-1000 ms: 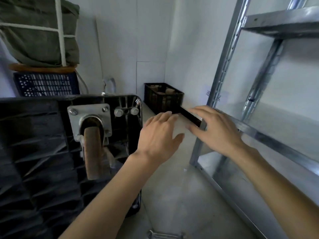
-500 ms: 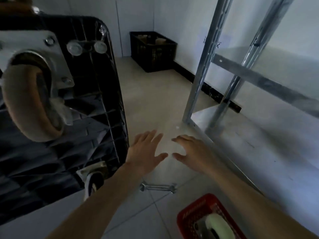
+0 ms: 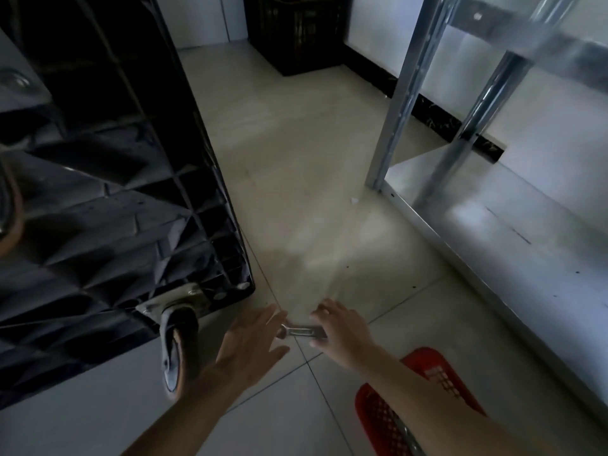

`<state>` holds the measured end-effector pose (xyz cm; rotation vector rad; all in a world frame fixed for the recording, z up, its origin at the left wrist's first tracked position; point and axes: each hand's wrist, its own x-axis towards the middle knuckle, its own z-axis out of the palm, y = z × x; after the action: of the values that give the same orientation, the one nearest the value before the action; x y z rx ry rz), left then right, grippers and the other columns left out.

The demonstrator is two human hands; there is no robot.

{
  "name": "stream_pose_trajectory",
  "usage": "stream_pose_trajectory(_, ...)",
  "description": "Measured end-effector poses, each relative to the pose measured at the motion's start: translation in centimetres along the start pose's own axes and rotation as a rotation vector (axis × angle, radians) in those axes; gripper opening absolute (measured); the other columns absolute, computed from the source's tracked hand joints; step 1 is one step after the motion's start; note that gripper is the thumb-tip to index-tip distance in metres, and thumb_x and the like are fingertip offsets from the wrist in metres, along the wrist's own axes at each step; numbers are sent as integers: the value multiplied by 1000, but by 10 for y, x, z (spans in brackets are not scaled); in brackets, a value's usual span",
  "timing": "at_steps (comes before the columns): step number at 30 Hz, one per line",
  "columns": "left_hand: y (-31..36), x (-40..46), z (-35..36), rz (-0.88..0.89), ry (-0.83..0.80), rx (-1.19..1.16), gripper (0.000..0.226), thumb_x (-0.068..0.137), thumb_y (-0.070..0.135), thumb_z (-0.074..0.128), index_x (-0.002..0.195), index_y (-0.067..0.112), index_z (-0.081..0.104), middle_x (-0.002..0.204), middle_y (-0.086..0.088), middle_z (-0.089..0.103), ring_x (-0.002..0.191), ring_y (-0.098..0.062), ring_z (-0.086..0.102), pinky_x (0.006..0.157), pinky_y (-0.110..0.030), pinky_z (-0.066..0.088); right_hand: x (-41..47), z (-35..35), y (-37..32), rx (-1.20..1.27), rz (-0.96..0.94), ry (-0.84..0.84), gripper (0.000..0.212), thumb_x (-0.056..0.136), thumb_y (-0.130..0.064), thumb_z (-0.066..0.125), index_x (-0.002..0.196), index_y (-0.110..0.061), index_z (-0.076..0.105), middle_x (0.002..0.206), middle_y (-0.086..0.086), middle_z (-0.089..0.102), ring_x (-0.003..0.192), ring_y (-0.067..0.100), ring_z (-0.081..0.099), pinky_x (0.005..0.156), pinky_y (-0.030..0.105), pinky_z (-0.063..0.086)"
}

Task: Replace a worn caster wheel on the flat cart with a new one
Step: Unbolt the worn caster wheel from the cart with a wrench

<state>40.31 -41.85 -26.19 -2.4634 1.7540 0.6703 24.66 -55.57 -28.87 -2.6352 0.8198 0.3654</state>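
The black flat cart [image 3: 125, 205] stands on its edge at the left, ribbed underside facing me. A caster wheel [image 3: 177, 347] on a metal plate hangs at its lower corner, and part of another caster [image 3: 10, 205] shows at the left edge. A silver open-end wrench [image 3: 301, 331] lies on the tiled floor. My right hand [image 3: 342, 330] is over the wrench's right end, fingers curling around it. My left hand [image 3: 253, 343] hovers flat just left of the wrench with fingers straight, holding nothing.
A red plastic basket [image 3: 388, 419] sits on the floor under my right forearm. A metal shelving rack [image 3: 493, 205] fills the right side. A black crate [image 3: 296, 34] stands against the far wall.
My view has tilted further down. Both hands have dropped to the floor, and my right hand has reached the wrench that lay beyond the fingers before.
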Motion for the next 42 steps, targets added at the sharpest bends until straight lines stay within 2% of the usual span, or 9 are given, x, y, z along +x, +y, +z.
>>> stream_pose_trajectory(3,-4,-3,3,15,-5,5,50,97,56,53,142,41,37,160,14,27,146,-9,33,105,-30,42,2,11,-5,2,6,28,25,99,-36,61,120,-23,62,125,-5,53,118,17,50,98,35,43)
stream_pose_trajectory(8,-5,-1,0,-8,22,5,69,101,56,46,159,33,17,168,11,12,153,-11,20,116,-32,31,9,12,-10,-58,1,-22,25,101,-25,60,122,-12,58,123,3,54,117,22,50,98,35,42)
stream_pose_trajectory(12,-1,-1,-14,29,83,-3,69,101,55,45,160,32,18,168,10,15,152,-11,21,118,-30,25,3,-2,-7,67,35,-2,14,102,-20,60,114,-14,57,106,1,63,95,19,63,75,27,44)
stream_pose_trajectory(18,18,-17,-57,123,230,38,72,101,56,45,160,28,15,168,7,14,151,-15,20,123,-32,16,-10,-43,-3,305,65,265,3,101,-25,56,104,-24,58,91,-13,58,77,12,57,63,27,37)
stream_pose_trajectory(25,40,-52,-161,174,535,85,76,98,53,51,160,28,14,165,9,20,149,-14,25,122,-30,16,-23,-148,-18,472,-55,545,9,97,-25,60,99,-31,53,91,-15,63,77,10,61,71,38,50)
stream_pose_trajectory(31,72,-85,-265,244,752,92,65,95,52,58,151,26,37,157,8,39,143,-17,37,117,-33,28,-44,-282,-41,447,-213,733,11,99,-18,63,99,-28,58,86,-12,62,69,5,60,61,28,42)
stream_pose_trajectory(36,91,-122,-339,292,914,165,66,93,54,59,149,26,42,152,8,45,143,-14,38,116,-29,25,-78,-366,-72,403,-331,802,8,99,-18,64,103,-24,59,91,-15,65,76,12,63,69,34,51)
stream_pose_trajectory(39,80,-147,-380,261,982,186,68,94,57,56,153,26,39,157,9,40,145,-13,35,118,-29,23,-96,-401,-92,361,-391,817,12,99,-15,64,107,-22,61,97,-14,65,84,2,64,72,22,48)
stream_pose_trajectory(42,51,-171,-409,194,1018,214,70,95,60,54,155,29,35,160,11,36,146,-13,34,119,-31,23,-105,-418,-114,337,-439,837,10,99,-15,65,104,-22,61,88,-14,63,75,-3,60,65,13,39)
